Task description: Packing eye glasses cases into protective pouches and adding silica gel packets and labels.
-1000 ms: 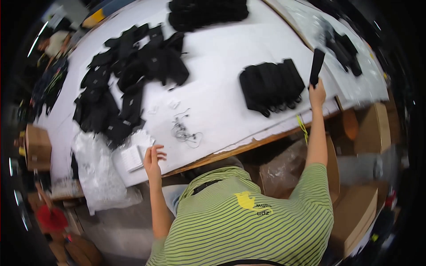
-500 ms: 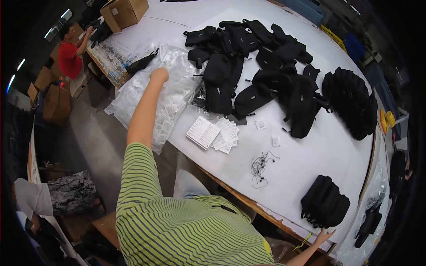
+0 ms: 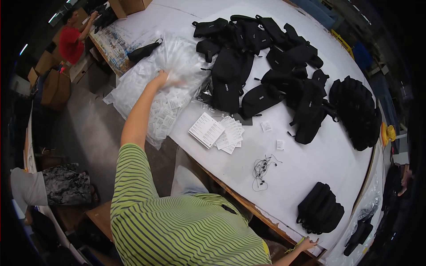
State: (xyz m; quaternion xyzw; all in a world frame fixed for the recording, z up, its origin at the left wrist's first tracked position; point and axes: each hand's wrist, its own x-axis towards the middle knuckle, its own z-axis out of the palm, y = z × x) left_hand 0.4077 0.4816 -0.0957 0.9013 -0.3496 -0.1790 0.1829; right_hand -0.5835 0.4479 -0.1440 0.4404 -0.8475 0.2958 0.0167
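Note:
My left hand [image 3: 159, 79] reaches into a heap of clear plastic bags [image 3: 133, 88] on the left of the table. A blurred skin-coloured patch shows through the film beside it, and its fingers cannot be made out well. My right hand [image 3: 308, 244] is at the table's near right edge, fingers apart and holding nothing. Just beyond it stands a bundle of black pouches [image 3: 320, 208]. To the right of the plastic bags lie a stack of white printed leaflets [image 3: 206, 130] and some fanned-out leaflets [image 3: 230, 135].
Many black pouches [image 3: 262, 99] lie piled across the far side, with a larger row [image 3: 356, 113] at right. Thin black cords [image 3: 262, 173] and small white tags [image 3: 280, 145] lie nearer. A person in red [image 3: 71, 44] works at far left; another [image 3: 53, 186] is at lower left.
My left hand has moved slightly down into the plastic bags, and the film there has shifted. My right hand has drawn back a little from the bundle of pouches. The view has turned slightly.

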